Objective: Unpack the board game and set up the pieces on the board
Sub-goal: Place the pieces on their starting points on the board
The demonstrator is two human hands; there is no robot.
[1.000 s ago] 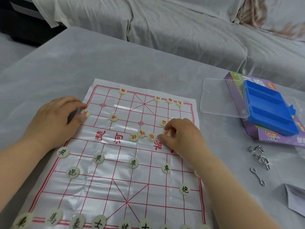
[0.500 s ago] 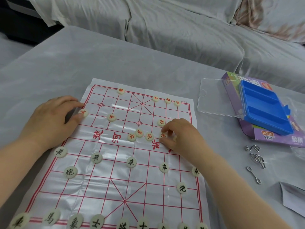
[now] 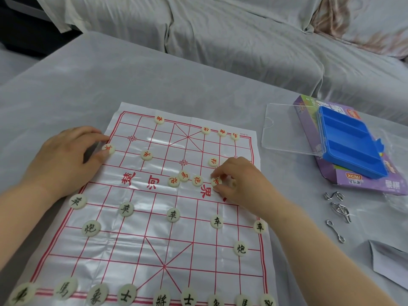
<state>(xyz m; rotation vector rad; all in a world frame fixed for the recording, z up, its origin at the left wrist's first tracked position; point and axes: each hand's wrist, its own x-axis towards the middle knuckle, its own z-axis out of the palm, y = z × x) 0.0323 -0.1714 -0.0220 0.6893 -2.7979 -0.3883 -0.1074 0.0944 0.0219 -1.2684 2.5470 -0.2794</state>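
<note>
I log left hand (image 3: pixel 66 160) pinching an edge piece (image 3: pixel 108 148) on the left border of the board (image 3: pixel 132 239), and right hand (image 3: pixel 242 182) pinching a river piece (image 3: pixel 216 181) near the right border. Far squares open. Grips unchanged.

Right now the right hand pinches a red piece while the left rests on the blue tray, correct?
No. The head view shows the left hand holding a piece at the left edge of the board; the blue tray lies untouched at right. The right hand does pinch a red piece.
</note>
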